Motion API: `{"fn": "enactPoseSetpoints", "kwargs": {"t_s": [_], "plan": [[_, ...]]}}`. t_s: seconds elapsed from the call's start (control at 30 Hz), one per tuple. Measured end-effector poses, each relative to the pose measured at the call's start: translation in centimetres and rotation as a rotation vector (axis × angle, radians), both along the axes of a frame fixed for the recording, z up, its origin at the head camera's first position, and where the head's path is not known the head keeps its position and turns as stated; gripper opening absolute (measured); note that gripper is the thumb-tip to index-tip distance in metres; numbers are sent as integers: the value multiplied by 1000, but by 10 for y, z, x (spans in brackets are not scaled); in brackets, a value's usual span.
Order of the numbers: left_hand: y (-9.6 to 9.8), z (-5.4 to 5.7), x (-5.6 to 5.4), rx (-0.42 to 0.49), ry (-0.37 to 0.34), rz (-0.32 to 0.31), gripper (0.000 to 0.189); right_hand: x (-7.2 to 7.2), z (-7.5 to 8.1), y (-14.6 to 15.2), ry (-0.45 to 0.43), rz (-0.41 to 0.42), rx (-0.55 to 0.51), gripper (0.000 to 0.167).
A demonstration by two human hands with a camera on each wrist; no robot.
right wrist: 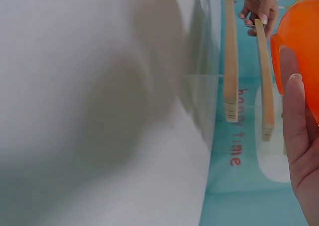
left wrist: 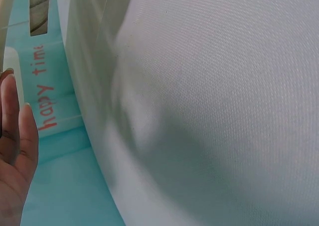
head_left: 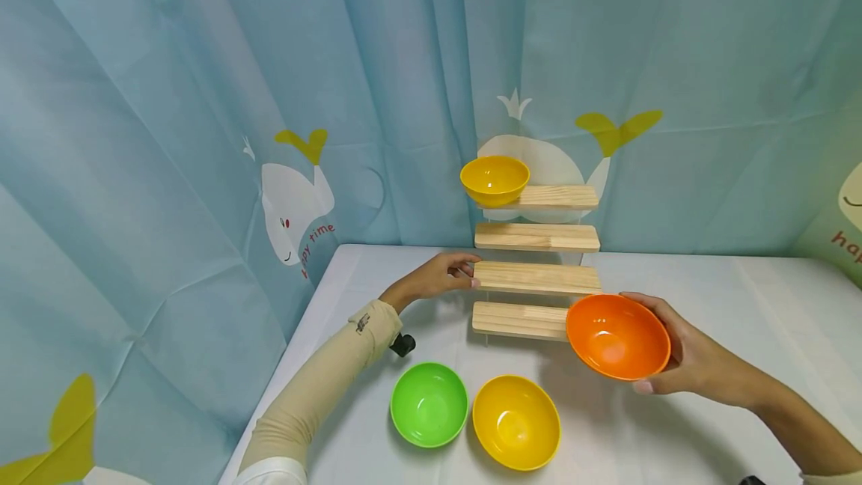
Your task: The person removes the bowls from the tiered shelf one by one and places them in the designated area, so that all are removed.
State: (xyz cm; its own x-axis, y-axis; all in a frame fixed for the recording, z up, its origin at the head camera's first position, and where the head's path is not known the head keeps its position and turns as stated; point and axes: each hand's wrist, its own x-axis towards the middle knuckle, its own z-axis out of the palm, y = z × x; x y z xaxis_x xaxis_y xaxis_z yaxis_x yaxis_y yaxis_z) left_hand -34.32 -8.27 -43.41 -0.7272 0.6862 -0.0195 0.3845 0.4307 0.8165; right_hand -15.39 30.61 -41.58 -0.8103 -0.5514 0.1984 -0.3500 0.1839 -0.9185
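My right hand (head_left: pixel 694 358) grips an orange bowl (head_left: pixel 618 337) by its right side, fingers behind and thumb at the lower rim. The tilted bowl hangs in front of the right end of the lowest board of a tiered wooden shelf (head_left: pixel 537 278). In the right wrist view, the orange bowl (right wrist: pixel 304 41) is partly cut off by the frame edge. My left hand (head_left: pixel 441 275) pinches the left end of the shelf's second-lowest board. The left wrist view shows only part of the left hand (left wrist: pixel 15 136). A small yellow bowl (head_left: pixel 494 180) sits on the top board's left end.
On the white table (head_left: pixel 714 298), a green bowl (head_left: pixel 429 404) and a larger yellow bowl (head_left: pixel 515 423) stand side by side in front of the shelf. A blue curtain (head_left: pixel 404 96) with printed whales hangs behind and to the left.
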Motion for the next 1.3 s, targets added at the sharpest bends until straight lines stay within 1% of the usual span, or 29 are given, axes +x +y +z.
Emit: {"fn": "enactPoseSetpoints", "kwargs": {"t_s": [0.1,0.33,0.47,0.6,0.7,0.8,1.03,1.3], "plan": [[0,0,0,-1,1,-1,55,4,-3,1,-11,11,2,98],[0,0,0,-6,7,0,56,12,-11,3,-23,-8,29,95],[0,0,1,-7,10,2,56,15,-15,4,-51,19,19,95],[0,0,0,-5,13,-1,55,18,-18,4,-44,43,15,97],[0,0,0,-8,10,1,55,21,-21,4,-26,50,31,97],[0,0,0,-10,3,2,56,23,-24,3,-26,65,35,97],[0,1,1,-7,5,-6,55,27,-33,3,-100,114,13,96],[0,0,0,-10,0,-1,56,32,-39,1,-133,135,-4,96]]}}
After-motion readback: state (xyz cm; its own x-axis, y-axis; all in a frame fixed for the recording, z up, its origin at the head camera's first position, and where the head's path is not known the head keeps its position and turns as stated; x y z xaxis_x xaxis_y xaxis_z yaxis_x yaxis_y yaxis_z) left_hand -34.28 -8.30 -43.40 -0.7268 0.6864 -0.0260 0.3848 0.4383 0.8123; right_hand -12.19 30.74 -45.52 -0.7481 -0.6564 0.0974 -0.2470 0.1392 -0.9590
